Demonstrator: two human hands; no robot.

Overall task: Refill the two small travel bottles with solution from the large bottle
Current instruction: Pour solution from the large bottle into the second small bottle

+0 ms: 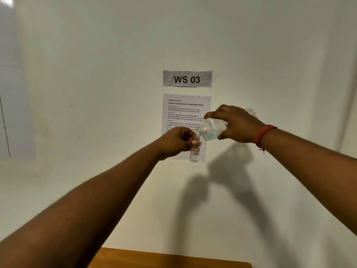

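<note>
I see left hand (176, 141) gripping small bottle (194, 154), right hand (234, 125) gripping tilted large bottle (211, 129) at 1 o'clock, task sheet (186, 113) behind, table edge (170, 257) at 6.

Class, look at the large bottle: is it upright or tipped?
Tipped. The right hand holds the large bottle nearly sideways, its uncapped mouth angled down at the small bottle.

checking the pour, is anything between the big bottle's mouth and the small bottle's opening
Nothing visible does. The large bottle, tilted in the right hand, has its uncapped mouth right at the top of the small bottle held by the left hand. Left fingers partly hide the small bottle's neck.
</note>
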